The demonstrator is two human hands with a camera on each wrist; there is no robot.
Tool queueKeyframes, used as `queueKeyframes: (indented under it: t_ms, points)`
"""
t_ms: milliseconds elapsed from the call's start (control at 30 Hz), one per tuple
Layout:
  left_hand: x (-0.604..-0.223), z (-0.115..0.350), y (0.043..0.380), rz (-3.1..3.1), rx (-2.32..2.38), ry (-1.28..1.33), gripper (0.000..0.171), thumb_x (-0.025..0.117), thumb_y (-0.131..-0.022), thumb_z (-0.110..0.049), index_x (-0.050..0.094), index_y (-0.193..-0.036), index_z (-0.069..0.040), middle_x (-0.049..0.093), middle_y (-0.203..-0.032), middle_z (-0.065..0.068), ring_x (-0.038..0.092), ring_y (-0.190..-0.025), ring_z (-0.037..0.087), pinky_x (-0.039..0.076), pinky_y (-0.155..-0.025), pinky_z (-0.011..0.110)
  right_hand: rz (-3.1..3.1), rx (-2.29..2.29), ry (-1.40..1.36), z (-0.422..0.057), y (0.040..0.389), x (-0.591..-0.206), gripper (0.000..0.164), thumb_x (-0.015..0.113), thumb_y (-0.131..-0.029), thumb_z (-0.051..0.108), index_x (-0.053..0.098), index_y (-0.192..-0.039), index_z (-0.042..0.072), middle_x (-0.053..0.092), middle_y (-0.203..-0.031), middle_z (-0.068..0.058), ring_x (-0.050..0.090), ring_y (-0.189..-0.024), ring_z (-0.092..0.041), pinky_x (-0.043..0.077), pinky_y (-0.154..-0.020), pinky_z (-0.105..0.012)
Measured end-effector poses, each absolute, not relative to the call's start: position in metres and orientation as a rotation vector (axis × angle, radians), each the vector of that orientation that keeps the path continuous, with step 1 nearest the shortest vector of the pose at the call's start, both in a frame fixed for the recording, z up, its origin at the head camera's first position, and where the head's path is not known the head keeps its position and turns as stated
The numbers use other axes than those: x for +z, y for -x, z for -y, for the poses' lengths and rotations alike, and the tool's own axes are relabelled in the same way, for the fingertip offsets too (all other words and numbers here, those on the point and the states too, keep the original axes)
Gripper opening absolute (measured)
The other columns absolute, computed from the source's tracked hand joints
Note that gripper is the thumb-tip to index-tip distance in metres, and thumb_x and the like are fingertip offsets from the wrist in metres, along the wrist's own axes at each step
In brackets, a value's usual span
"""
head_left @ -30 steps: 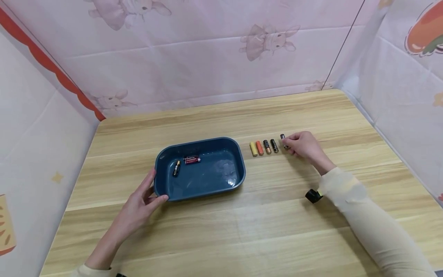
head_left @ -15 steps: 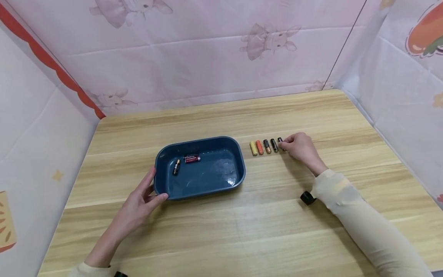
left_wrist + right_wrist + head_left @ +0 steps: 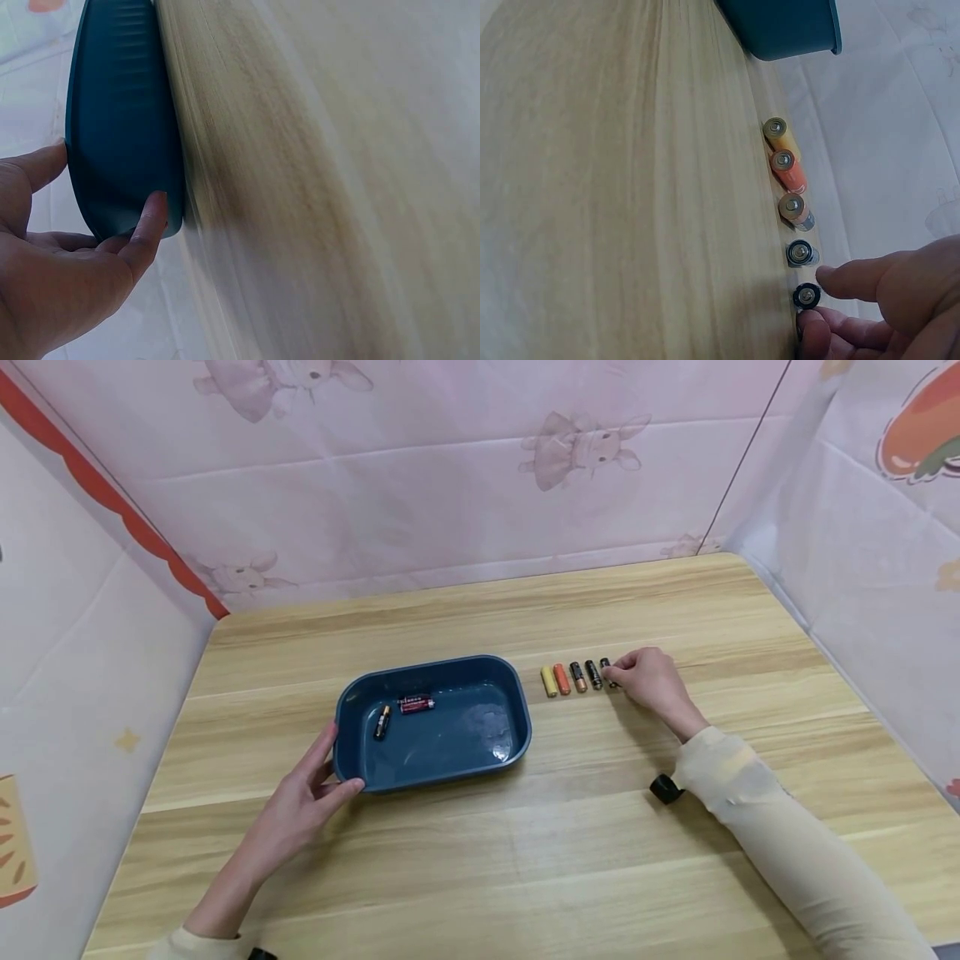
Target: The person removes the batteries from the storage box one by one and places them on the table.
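Across the wood table [image 3: 465, 868], I've got the blue tray [image 3: 450, 739] left of the battery row. Left hand [image 3: 292, 814] is spread round its near-left corner, fingers mostly straight, touching. Right hand [image 3: 651, 681] has a narrow pinch on the end battery [image 3: 806, 296]. My read: yellow [image 3: 549, 682], orange [image 3: 562, 679], black-copper [image 3: 577, 677] and black [image 3: 593, 674] batteries lined up, fifth not yet released. Left in tray: black-gold battery [image 3: 382, 722], plus red battery [image 3: 417, 704], maybe doubled, can't tell.

Inside the tray [image 3: 442, 745] lie batteries [image 3: 382, 723]; right of it, a row of five more [image 3: 577, 677].
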State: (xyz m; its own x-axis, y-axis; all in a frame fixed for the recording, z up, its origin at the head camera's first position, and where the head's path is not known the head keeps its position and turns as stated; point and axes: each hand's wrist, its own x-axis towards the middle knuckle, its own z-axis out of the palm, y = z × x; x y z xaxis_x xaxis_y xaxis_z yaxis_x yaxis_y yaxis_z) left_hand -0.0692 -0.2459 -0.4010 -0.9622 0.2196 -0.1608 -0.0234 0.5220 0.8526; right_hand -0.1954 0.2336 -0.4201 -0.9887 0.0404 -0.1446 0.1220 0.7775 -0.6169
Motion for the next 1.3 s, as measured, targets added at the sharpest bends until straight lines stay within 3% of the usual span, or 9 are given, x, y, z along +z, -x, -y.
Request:
queueKeyframes:
  t_ms: [267, 433, 800, 1000, 1233, 1300]
  points:
    - [-0.401, 0.246, 0.068, -2.539, 1.394, -0.175, 0.086, 0.066, -0.104, -0.019, 0.007, -0.167, -0.010, 0.010, -0.171, 0.021, 0.047, -0.139, 0.046, 0.049, -0.103, 0.040, -2.867, -0.986, -0.169, -0.233, 0.197, -0.422, 0.049, 0.061, -0.104, 0.037, 0.063, -0.065, 0.008, 0.043, -0.051, 0.006, 0.038, -0.051, -0.013, 0.031, -0.049, -0.027]
    - [-0.402, 0.246, 0.068, -2.549, 1.382, -0.176, 0.087, 0.066, -0.104, -0.020, 0.007, -0.167, -0.011, 0.010, -0.171, 0.021, 0.045, -0.140, 0.047, 0.047, -0.103, 0.041, -2.834, -0.999, -0.204, -0.235, 0.197, -0.421, 0.054, 0.057, -0.105, 0.041, 0.055, -0.060, 0.011, 0.044, -0.050, 0.005, 0.037, -0.048, -0.011, 0.030, -0.045, -0.024]
    - [-0.403, 0.247, 0.068, -2.550, 1.384, -0.162, 0.086, 0.066, -0.104, -0.020, 0.008, -0.167, -0.011, 0.011, -0.171, 0.019, 0.047, -0.139, 0.045, 0.047, -0.103, 0.041, -2.743, -1.058, -0.225, -0.239, 0.198, -0.416, 0.051, 0.055, -0.106, 0.044, 0.070, -0.077, 0.004, 0.063, -0.058, -0.005, 0.047, -0.050, -0.012, 0.037, -0.046, -0.025]
    - [-0.401, 0.246, 0.068, -2.550, 1.385, -0.183, 0.087, 0.066, -0.104, -0.021, 0.007, -0.167, -0.011, 0.010, -0.171, 0.020, 0.046, -0.139, 0.046, 0.048, -0.103, 0.041, -2.774, -1.045, -0.206, -0.239, 0.197, -0.407, 0.053, 0.054, -0.106, 0.046, 0.071, -0.082, 0.002, 0.059, -0.059, -0.002, 0.045, -0.052, -0.013, 0.037, -0.048, -0.027]
    - [-0.403, 0.247, 0.067, -2.529, 1.407, -0.176, 0.086, 0.065, -0.104, -0.019, 0.007, -0.167, -0.011, 0.008, -0.171, 0.019, 0.042, -0.142, 0.046, 0.047, -0.103, 0.040, -2.751, -1.287, -0.056, -0.215, 0.199, -0.364, 0.047, 0.059, -0.105, 0.042, 0.072, -0.118, -0.002, 0.070, -0.107, -0.018, 0.063, -0.078, -0.021, 0.053, -0.064, -0.027]
    - [-0.402, 0.247, 0.067, -2.529, 1.407, -0.176, 0.086, 0.065, -0.104, -0.019, 0.007, -0.167, -0.011, 0.008, -0.171, 0.020, 0.042, -0.142, 0.047, 0.047, -0.103, 0.041, -2.681, -1.387, 0.000, -0.202, 0.201, -0.350, 0.043, 0.060, -0.106, 0.036, 0.070, -0.122, -0.002, 0.069, -0.109, -0.018, 0.066, -0.082, -0.022, 0.056, -0.066, -0.025]
